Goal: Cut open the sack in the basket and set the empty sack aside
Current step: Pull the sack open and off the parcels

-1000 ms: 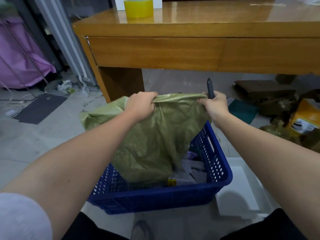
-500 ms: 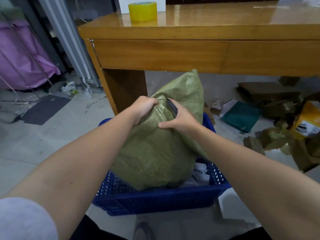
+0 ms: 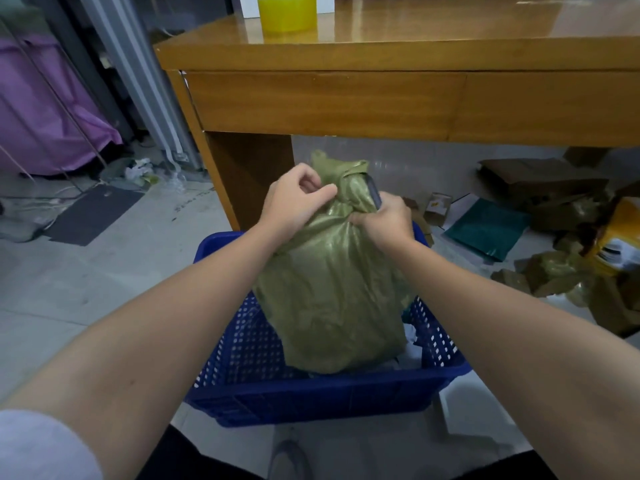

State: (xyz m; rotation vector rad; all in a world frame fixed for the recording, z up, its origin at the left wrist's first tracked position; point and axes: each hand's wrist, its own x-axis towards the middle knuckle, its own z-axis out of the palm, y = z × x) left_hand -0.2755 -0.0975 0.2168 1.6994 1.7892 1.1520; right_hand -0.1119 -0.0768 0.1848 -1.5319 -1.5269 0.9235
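Observation:
An olive-green woven sack [image 3: 332, 296] hangs upright over the blue perforated basket [image 3: 311, 400], its lower end inside it. The sack's top is gathered into a bunch. My left hand [image 3: 294, 199] pinches that bunched top from the left. My right hand [image 3: 388, 220] grips it from the right and also holds a dark knife [image 3: 374, 194] whose handle sticks up against the sack. White paper-like contents [image 3: 412, 341] show in the basket to the right of the sack.
A wooden desk [image 3: 346, 102] stands just behind the basket, a yellow tape roll [image 3: 287, 12] on its top. Flattened cardboard, a teal bag [image 3: 488, 230] and crumpled packaging lie on the floor to the right. A dark mat [image 3: 93, 213] and purple cloth lie at left.
The sack, first held spread wide between both hands, has been gathered together. Both hands have come close and now bunch its top; the loose tip that stood high has dropped.

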